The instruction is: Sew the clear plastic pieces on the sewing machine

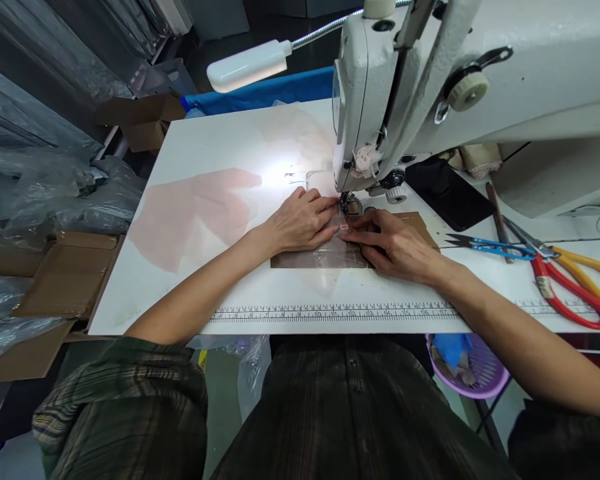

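My left hand [303, 220] lies flat on a thin, sheer pale piece of fabric [330, 250] over a brown patch [420, 227] of the white table [180, 293], fingers stretched toward the presser foot [350, 203] of a white sewing machine [430, 87]. My right hand [393, 243] rests beside it, fingers pressed together and pinching the fabric just in front of the foot. Both hands' fingertips nearly touch under the needle.
Sheer pink fabric [190, 213] lies on the table's left. Blue snips [490, 245] and red-and-yellow scissors [575, 283] lie at right, a black phone [447, 193] behind them. A lamp [247, 65] shines over the table. A ruler strip [330, 312] runs along the front edge. Cardboard boxes [60, 280] and a purple basket [473, 373] stand below.
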Motion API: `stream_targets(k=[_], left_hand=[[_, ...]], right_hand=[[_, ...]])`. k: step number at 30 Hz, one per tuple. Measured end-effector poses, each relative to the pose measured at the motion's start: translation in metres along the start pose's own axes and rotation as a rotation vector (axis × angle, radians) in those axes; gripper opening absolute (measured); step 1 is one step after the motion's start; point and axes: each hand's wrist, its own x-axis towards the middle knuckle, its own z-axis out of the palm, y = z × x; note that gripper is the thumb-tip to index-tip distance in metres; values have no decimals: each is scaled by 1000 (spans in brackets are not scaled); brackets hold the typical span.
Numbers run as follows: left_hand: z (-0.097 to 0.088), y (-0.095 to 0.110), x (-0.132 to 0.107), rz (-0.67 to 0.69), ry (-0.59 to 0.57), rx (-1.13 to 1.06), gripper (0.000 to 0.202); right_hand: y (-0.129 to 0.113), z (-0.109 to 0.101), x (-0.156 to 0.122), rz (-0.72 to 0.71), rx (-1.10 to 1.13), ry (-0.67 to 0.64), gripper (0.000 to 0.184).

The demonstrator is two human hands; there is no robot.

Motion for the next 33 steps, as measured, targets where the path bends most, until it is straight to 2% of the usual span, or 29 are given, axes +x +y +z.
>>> stream_targets(k=[4,12,33], left_hand=[[0,-3,0,-24,-22,-47,45],[6,-5,-7,-24,15,-117,51],[3,3,-6,-53,0,-76,51]], right_hand=[[0,2,1,35,-17,11,40],[-2,2,-1,47,-14,23,38],[-3,0,-2,43,-1,7,38]])
